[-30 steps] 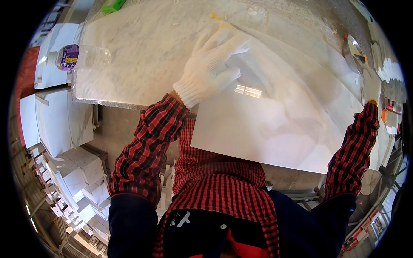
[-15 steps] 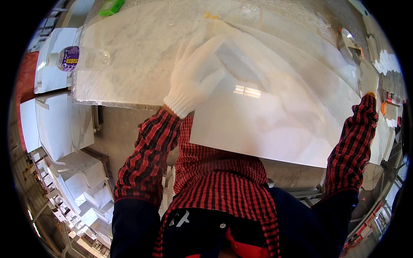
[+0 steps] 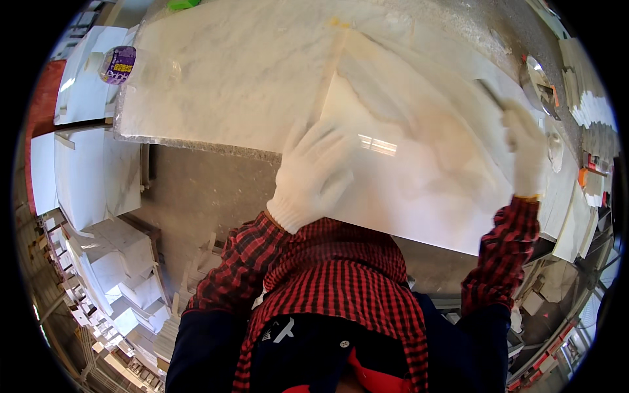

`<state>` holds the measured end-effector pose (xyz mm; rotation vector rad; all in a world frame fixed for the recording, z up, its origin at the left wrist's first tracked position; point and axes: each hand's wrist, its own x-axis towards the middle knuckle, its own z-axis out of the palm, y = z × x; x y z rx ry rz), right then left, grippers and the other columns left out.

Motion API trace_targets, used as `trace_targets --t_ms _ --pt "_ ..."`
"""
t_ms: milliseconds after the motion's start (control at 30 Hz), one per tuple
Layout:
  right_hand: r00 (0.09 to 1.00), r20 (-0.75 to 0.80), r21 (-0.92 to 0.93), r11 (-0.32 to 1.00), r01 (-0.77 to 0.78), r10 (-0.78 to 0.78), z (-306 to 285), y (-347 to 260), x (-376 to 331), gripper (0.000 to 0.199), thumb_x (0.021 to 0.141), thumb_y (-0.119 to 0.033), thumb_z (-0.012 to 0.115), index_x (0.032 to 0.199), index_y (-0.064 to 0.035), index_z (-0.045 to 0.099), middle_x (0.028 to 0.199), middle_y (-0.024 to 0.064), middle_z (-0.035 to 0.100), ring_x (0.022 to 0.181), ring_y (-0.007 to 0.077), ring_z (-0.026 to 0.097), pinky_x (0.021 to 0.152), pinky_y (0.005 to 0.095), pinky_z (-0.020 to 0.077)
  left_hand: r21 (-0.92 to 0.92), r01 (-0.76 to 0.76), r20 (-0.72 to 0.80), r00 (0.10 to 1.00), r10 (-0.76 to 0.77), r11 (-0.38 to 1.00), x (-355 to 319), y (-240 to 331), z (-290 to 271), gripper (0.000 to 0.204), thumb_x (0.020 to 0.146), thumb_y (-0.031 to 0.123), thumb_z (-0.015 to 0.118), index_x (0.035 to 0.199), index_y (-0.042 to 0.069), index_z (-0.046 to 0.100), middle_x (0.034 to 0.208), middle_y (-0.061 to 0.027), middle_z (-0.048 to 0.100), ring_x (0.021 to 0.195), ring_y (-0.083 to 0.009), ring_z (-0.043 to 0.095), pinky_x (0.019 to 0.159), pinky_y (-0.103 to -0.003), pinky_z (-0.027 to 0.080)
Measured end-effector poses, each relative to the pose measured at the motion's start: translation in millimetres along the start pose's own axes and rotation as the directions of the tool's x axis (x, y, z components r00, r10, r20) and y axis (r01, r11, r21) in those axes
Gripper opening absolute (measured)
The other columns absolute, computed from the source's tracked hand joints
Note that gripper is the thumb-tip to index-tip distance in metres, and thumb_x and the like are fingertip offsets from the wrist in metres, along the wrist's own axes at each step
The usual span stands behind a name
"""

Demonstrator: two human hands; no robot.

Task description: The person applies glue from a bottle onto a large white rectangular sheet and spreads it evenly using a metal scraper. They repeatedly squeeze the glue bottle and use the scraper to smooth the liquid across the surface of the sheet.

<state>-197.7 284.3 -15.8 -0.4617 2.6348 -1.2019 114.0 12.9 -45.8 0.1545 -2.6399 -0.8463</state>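
Observation:
A polished cream-white stone tile (image 3: pixel 419 190) with brownish veins lies over a larger pale slab (image 3: pixel 216 78), its near edge reaching toward my body. My left hand (image 3: pixel 314 173), in a white knitted glove, rests stretched out over the tile's left edge near the front. Toward the tile's right side, my right hand (image 3: pixel 526 147), gloved the same way and blurred, is closed around a thin dark strip-like tool (image 3: pixel 490 93). That tool points up and left, over the tile's far right edge. Its exact kind is too blurred to tell.
A round metal dish (image 3: pixel 538 85) stands at the far right, near a crumpled white thing (image 3: pixel 555 152). A clear bottle with a purple label (image 3: pixel 119 64) lies at the slab's left end. Stacked tiles (image 3: pixel 88 183) stand at left. A green object (image 3: pixel 183 4) sits at the back.
My left hand has slid nearer my body along the tile's left edge. My right hand has come left from beside the dish, and the dark tool now shows in it.

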Motion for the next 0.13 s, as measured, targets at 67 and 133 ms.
trace_targets --t_ms 67,133 --pt "0.986 0.167 0.12 0.993 -0.011 -0.009 45 -33 -23 0.03 0.1 -0.022 0.064 0.124 -0.0071 0.075 0.087 -0.0049 0.067 0.066 0.0017 0.047 0.057 0.0219 0.0363 -0.015 -0.016 -0.016 1.0 0.015 1.0 -1 -5 3 0.051 0.073 0.012 0.073 0.123 0.004 0.066 0.125 -0.0126 0.068 0.125 -0.0363 0.057 0.108 -0.052 0.038" --pt "0.972 0.236 0.155 0.987 -0.031 -0.006 59 -47 -28 0.031 0.1 -0.022 0.064 0.125 -0.0067 0.075 0.088 -0.0048 0.068 0.066 0.0017 0.048 0.057 0.0219 0.0374 -0.029 0.018 0.062 0.998 -0.017 0.999 -2 -7 0 0.055 0.072 0.011 0.075 0.127 0.007 0.066 0.133 -0.015 0.066 0.135 -0.0362 0.053 0.112 -0.051 0.036"
